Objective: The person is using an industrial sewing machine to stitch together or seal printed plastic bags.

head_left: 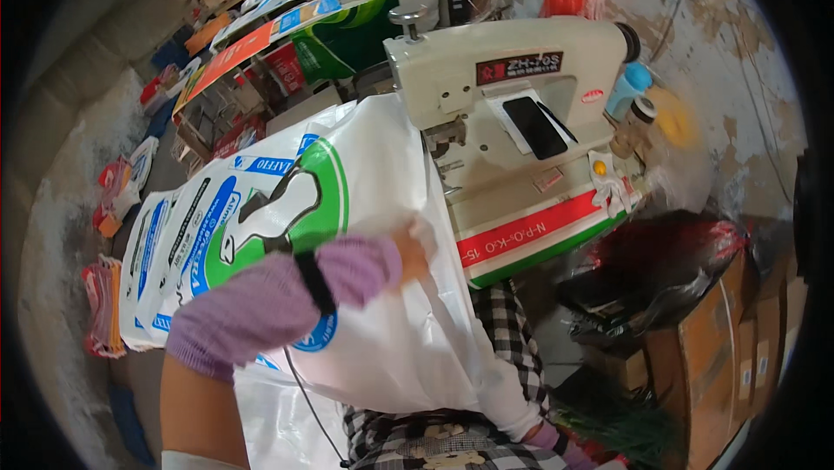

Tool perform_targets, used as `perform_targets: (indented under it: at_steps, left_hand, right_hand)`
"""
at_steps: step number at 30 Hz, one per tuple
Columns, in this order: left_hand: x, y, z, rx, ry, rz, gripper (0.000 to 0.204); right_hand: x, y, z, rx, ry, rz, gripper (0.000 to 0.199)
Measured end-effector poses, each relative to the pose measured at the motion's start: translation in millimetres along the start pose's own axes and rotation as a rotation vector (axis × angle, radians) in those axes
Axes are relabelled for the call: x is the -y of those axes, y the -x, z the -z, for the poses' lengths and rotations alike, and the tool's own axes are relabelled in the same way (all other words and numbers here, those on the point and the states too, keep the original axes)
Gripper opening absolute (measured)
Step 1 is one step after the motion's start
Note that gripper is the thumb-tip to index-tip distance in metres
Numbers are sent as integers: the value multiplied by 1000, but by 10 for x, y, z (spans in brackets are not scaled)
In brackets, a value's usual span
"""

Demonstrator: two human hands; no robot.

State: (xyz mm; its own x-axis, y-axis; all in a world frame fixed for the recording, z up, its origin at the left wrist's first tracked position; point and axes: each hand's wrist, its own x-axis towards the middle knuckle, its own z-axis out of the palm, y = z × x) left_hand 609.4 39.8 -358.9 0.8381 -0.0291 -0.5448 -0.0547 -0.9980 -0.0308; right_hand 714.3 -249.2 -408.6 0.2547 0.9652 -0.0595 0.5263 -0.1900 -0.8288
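My tabletop [261,127] is mostly covered: a white woven sack [365,175] with green and blue print lies spread across it, running up to the cream sewing machine [512,96] that stands at its right end. On the floor [61,235] to my left lie small stacks of red and orange bags [106,305], well apart from the sack.

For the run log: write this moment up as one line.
left hand: grips white printed woven plastic sack | right hand: at sack's lower edge, grip unclear | sack draped over lap beside cream industrial sewing machine
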Motion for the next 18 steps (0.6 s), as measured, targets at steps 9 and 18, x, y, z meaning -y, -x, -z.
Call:
perform_targets:
  at_steps: [9,18]
  left_hand:
    - [1438,1167,255,-609,-277,399,38]
    - [-241,2147,162,-160,199,122,32]
  right_hand:
    - [3,-1564,-203,-135,-3,267,52]
    - [-114,-2363,-306,-244,-1009,-51,35]
